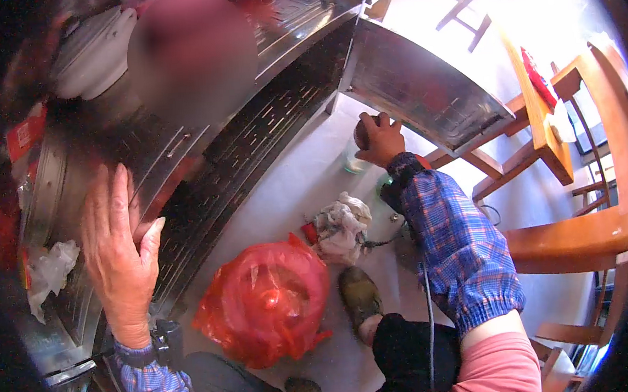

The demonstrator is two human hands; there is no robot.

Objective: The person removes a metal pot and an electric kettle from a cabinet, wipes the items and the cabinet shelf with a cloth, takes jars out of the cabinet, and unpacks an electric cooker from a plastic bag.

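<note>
My left hand [121, 249] is open, fingers stretched out, by the edge of a dark metal counter [183, 142]; I cannot tell whether the palm presses on it. Out to the right, my right hand [384, 144] is closed around a dark rounded object [362, 132] whose kind does not show clearly. Just below that object stands a clear, greenish-tinted container [356, 162] on the floor, partly hidden by glare. Under my right forearm lies a crumpled whitish cloth [342, 223].
A red plastic bag lines a round bin [262, 298] near my feet. One shoe [359, 293] stands beside it. A metal panel [422, 84] juts out ahead. Wooden chairs [579, 239] crowd the right. A crumpled clear bag [51, 270] lies at left.
</note>
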